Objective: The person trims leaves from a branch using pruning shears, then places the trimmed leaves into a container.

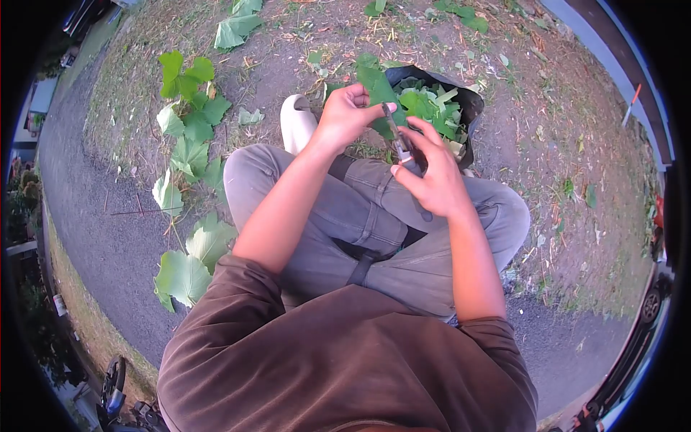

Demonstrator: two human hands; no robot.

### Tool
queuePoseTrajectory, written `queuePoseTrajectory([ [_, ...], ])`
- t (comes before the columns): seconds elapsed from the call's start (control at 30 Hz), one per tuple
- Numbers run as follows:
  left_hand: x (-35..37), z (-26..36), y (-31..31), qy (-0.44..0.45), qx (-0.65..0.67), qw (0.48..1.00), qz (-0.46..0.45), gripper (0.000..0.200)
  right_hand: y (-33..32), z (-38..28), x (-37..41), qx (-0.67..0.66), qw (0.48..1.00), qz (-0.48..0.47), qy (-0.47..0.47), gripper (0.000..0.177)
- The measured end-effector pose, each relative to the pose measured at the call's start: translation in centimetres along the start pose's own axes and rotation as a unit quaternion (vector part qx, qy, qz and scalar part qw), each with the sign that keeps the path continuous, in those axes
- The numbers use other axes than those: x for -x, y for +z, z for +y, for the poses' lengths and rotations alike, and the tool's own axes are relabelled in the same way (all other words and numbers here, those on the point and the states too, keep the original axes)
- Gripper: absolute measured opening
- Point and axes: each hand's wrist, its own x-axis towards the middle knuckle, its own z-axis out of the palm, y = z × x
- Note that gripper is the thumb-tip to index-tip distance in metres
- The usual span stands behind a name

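Note:
My left hand [347, 119] pinches a broad green leaf [376, 85] between thumb and fingers, over the ground in front of my crossed legs. In my right hand [435, 176] is a pair of pruning shears [404, 153], its blades pointing up and left, with the tips right at my left thumb and the leaf's lower part. Just beyond the shears stands a black bag [472, 108] with its mouth open, and cut leaves [432, 108] fill it. The held leaf overlaps the bag's left edge in this view.
A leafy vine [191, 155] lies along the ground to my left, with larger leaves [186, 277] by my left elbow. More leaves [237, 29] lie at the far side. Behind my left wrist is a pale shoe [296, 124]. Asphalt [93, 194] borders the dirt and grass.

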Motion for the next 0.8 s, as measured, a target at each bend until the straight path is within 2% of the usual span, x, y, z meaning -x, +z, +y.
queuePoseTrajectory([
  [0.03, -0.2, -0.4, 0.2, 0.022, -0.005, 0.999, 0.028, 0.029, 0.1, -0.8, 0.0, 0.080, 0.997, 0.017, -0.004, 0.066],
  [0.07, -0.3, -0.7, 0.3, 0.044, -0.009, 0.997, 0.056, 0.030, 0.5, -0.8, 0.0, 0.080, 0.997, 0.017, -0.003, 0.066],
  [0.23, -0.2, -0.6, 0.5, 0.041, 0.000, 0.997, 0.067, 0.032, 1.1, -0.7, 0.1, 0.221, 0.975, 0.028, -0.013, 0.072],
  [0.37, 0.3, 0.7, 0.6, -0.028, 0.042, 0.996, 0.074, 0.029, 1.0, -0.6, 0.2, 0.213, 0.977, 0.030, 0.002, 0.067],
  [0.5, 0.0, 0.7, -0.1, -0.041, -0.009, 0.997, 0.062, 0.026, 1.3, -0.1, 0.3, 0.245, 0.969, 0.035, -0.019, 0.071],
  [0.57, 0.0, 0.7, -0.4, -0.063, 0.016, 0.997, 0.039, 0.026, 1.4, -0.3, 0.2, 0.253, 0.966, 0.036, -0.031, 0.075],
  [0.63, 0.2, 0.8, -0.2, -0.058, 0.038, 0.997, 0.032, 0.026, 1.3, -0.8, 0.2, 0.251, 0.968, 0.020, 0.001, 0.075],
  [0.8, 0.4, 0.8, -0.2, -0.071, 0.109, 0.991, 0.014, 0.028, 1.5, -0.5, -0.1, 0.245, 0.969, 0.032, -0.019, 0.075],
])
